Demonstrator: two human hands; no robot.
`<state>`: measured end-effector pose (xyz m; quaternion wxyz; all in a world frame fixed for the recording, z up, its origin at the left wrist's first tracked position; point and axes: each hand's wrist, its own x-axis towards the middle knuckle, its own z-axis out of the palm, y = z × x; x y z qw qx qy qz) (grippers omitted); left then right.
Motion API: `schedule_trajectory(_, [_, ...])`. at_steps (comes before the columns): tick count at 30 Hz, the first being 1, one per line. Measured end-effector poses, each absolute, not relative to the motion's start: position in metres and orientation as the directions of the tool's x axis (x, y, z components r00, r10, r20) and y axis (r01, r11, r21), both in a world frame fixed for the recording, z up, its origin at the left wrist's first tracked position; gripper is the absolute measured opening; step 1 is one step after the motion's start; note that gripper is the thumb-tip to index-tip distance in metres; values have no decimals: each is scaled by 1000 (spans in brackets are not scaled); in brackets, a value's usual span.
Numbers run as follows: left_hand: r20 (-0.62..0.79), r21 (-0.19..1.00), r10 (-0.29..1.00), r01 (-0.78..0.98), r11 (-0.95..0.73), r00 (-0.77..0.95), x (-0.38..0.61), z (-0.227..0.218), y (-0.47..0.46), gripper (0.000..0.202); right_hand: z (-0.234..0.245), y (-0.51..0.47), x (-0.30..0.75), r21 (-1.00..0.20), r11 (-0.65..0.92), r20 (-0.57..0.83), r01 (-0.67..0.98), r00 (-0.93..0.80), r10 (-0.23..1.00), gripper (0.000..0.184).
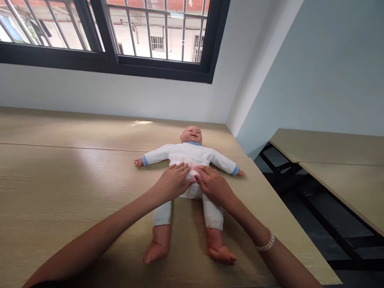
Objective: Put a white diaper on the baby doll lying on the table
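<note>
A baby doll [187, 154] lies on its back with its head away from me and its arms spread. It wears a white long-sleeved suit [189, 154] with blue cuffs and a blue collar, and its bare feet show. Pink-tinged white fabric [193, 173] sits at the doll's middle. My left hand [173, 182] rests on the doll's waist from the left, its fingertips at the pink fabric. My right hand [212, 185] lies on the other side of the waist, nearly meeting the left. A beaded bracelet [264, 241] circles my right wrist.
The doll lies on a light wooden table [66, 172] whose edge [288, 224] runs down the right side. Past that edge are a dark floor and a second wooden table [330, 156]. A barred window [156, 36] is set in the white wall behind.
</note>
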<state>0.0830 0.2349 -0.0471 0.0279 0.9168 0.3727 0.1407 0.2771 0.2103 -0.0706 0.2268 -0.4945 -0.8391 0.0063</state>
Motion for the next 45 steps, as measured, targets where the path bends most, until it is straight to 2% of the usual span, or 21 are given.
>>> schedule_trajectory(5, [234, 152, 753, 741, -653, 615, 75, -36, 241, 36, -67, 209, 279, -194, 481, 394, 855, -381, 837, 41])
schedule_trajectory(12, [280, 103, 706, 711, -696, 650, 73, -44, 249, 44, -67, 213, 283, -227, 398, 395, 889, -290, 872, 43])
schedule_trajectory(17, [344, 149, 648, 642, -752, 679, 80, -55, 248, 37, -73, 220, 279, -310, 497, 377, 810, -375, 847, 42])
schedule_trajectory(20, [330, 178, 646, 626, -759, 689, 79, -54, 251, 37, -72, 221, 277, -341, 488, 344, 804, -376, 860, 41])
schedule_trajectory(29, [264, 150, 750, 742, -654, 607, 69, -36, 253, 42, -63, 218, 286, -214, 297, 359, 931, -208, 910, 31])
schedule_trajectory(33, [288, 107, 730, 737, -667, 620, 74, -41, 248, 42, -66, 219, 285, -258, 359, 376, 897, -250, 892, 31])
schedule_trajectory(38, [322, 170, 659, 643, -747, 680, 78, -50, 250, 47, -69, 218, 280, -328, 445, 371, 833, -319, 872, 35])
schedule_trajectory(45, [264, 259, 708, 659, -706, 655, 70, -39, 257, 44, -64, 213, 279, -244, 454, 340, 857, -363, 867, 36])
